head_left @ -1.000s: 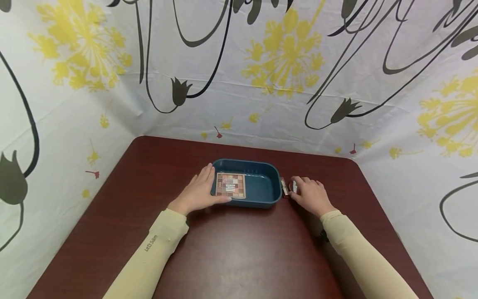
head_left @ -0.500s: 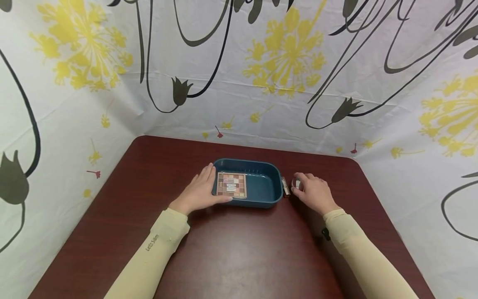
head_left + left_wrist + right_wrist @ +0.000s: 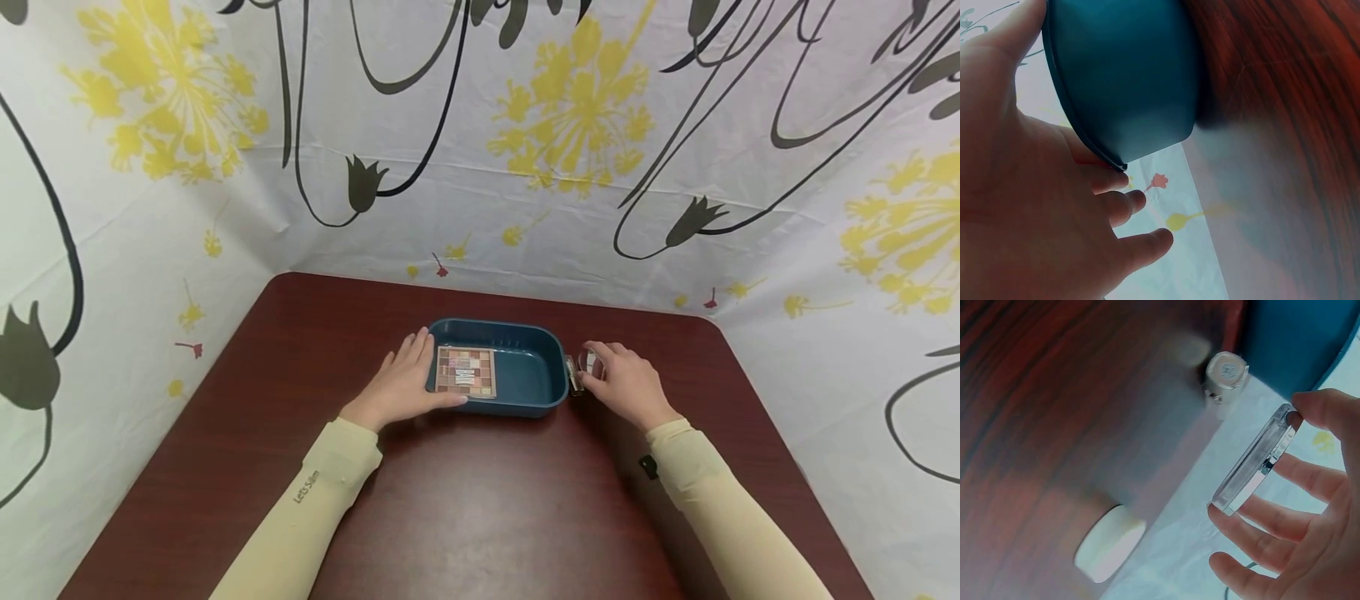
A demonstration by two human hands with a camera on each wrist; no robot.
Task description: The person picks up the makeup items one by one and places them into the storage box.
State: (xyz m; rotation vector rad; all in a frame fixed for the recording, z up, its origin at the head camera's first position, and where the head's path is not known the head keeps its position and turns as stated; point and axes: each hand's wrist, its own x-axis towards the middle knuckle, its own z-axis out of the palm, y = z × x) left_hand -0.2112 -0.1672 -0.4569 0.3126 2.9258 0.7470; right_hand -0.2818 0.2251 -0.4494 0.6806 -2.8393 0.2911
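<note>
My left hand (image 3: pixel 401 383) rests against the left end of a dark teal tray (image 3: pixel 528 407), its fingers long and fairly straight along the rim. Its thumb lies by the near edge. An eyeshadow palette (image 3: pixel 465 372) lies inside the tray on the left. To the right of the tray, my right hand (image 3: pixel 628 385) pinches a thin round compact (image 3: pixel 1257 464) with a clear rim and a silvery edge, between thumb and fingers. The compact is held up on edge over the table in the right wrist view. Beside the tray lies a small lipstick tube (image 3: pixel 1227 375).
A white round, thick disc (image 3: pixel 1110 544) sits on the table near the right hand. The dark red-brown table (image 3: pixel 480 508) reaches back to a white patterned curtain (image 3: pixel 450 125), which also runs along both sides.
My right hand has shifted slightly, and the compact in it now shows more clearly between thumb and fingers. The left hand, tray and palette stay in place.
</note>
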